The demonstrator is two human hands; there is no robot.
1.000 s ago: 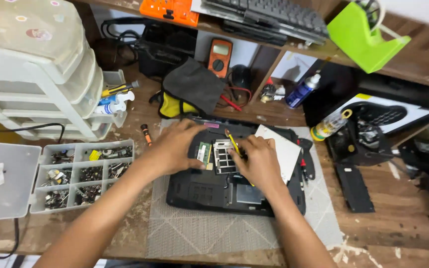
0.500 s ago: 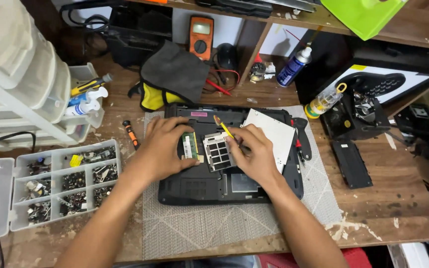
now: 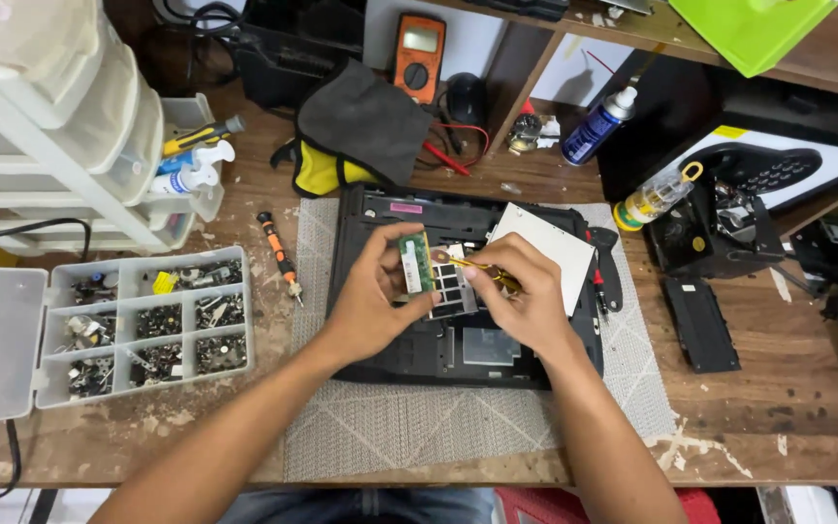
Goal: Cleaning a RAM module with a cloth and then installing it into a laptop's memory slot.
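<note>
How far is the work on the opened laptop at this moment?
Done: the black laptop lies bottom-up on the grey mat with a bay uncovered, and a pale cover panel rests on it. In hand: the left hand pinches a green memory module above the bay, while the right hand holds a yellow tool beside it. Left: the bay is open and the panel is off.

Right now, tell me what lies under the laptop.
The laptop lies bottom-up on a grey mat spread on the wooden desk. The mat shows on all sides but the far one. Whatever sits beneath the laptop's middle is covered.
</note>
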